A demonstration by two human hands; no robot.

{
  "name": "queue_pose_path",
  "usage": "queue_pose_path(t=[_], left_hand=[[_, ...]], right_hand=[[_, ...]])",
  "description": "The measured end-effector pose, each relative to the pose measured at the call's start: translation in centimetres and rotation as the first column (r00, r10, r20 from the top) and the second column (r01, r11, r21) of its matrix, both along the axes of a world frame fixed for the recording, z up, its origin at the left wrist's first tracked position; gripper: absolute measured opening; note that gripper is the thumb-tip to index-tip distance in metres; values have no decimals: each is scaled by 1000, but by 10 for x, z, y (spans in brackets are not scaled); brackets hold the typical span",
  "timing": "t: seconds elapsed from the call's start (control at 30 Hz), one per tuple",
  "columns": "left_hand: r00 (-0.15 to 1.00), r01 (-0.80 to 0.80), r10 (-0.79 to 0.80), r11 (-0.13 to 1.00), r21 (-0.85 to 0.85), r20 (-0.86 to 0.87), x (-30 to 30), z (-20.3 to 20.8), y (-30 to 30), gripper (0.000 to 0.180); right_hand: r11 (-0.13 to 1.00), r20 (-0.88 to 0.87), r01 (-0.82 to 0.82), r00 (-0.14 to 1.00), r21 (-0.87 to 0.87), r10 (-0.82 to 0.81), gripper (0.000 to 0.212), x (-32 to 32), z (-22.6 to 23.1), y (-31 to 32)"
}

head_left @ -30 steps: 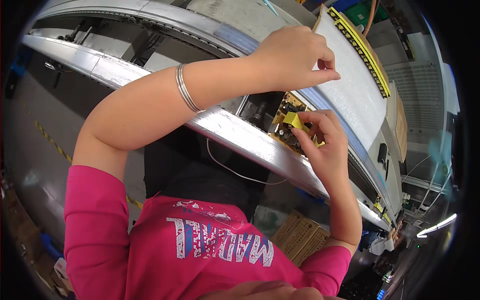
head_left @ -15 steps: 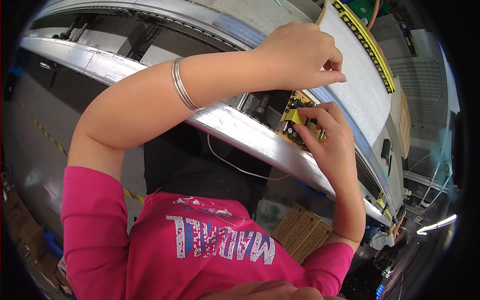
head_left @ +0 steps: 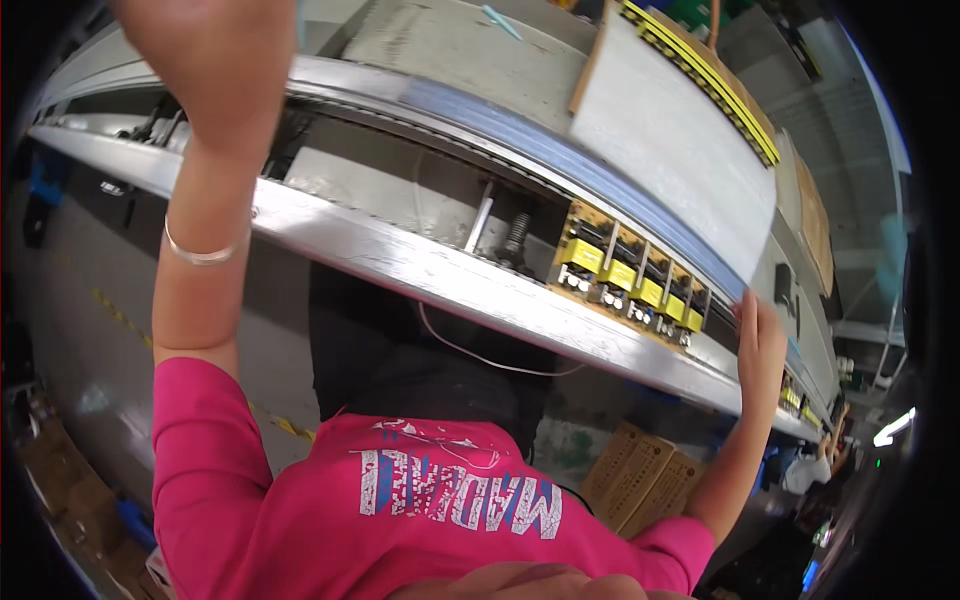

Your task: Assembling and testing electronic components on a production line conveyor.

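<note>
A panel of circuit boards [head_left: 640, 275] lies across the conveyor rails, with several yellow transformers in a row and dark and silvery parts beside them. My right hand [head_left: 762, 335] is at the far rail, just right of the panel and apart from it. Its fingers are bent and smeared, so a grip cannot be made out. At the upper left, my left hand [head_left: 215, 60] is raised over the conveyor. The picture's edge cuts off its fingers, and motion blurs it.
A white foam sheet [head_left: 680, 135] lies beyond the conveyor, bearing a row of yellow-and-black parts [head_left: 705, 85]. The metal near rail [head_left: 400, 260] runs along my front. A light blue stick-like tool [head_left: 500, 22] lies farther back. Cardboard boxes [head_left: 640, 480] stand below; another person [head_left: 805, 470] is far right.
My left hand has swung from above the panel to the upper left. My right hand has left the yellow transformer and moved right along the rail. The whole panel is now uncovered.
</note>
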State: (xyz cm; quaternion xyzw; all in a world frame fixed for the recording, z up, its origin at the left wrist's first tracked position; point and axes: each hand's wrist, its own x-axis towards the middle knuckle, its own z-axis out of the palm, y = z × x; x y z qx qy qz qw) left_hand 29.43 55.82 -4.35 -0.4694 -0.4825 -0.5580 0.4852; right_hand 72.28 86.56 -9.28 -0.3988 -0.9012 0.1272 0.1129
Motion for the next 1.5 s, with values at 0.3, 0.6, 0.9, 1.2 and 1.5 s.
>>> queue_pose_path(t=[0.3, 0.6, 0.9, 1.2, 1.5], left_hand=[[540, 415, 8, 867, -275, 842, 2, 31, -9, 76], [408, 604, -216, 792, -84, 887, 105, 77, 35, 42], [448, 602, -275, 796, -60, 850, 242, 28, 183, 30], [338, 629, -204, 775, -59, 919, 326, -24, 262, 25], [351, 622, -255, 783, -21, 901, 313, -59, 275, 20]], right_hand=[[823, -131, 17, 985, -568, -110, 61, 15, -40, 4], [744, -139, -223, 975, -630, 174, 58, -7, -11, -5], [572, -197, -447, 873, -688, 445, 60, 4, -11, 33], [425, -310, -553, 798, -717, 516, 60, 9, -35, 68], [428, -527, -753, 657, -500, 540, 53, 17, -45, 72]])
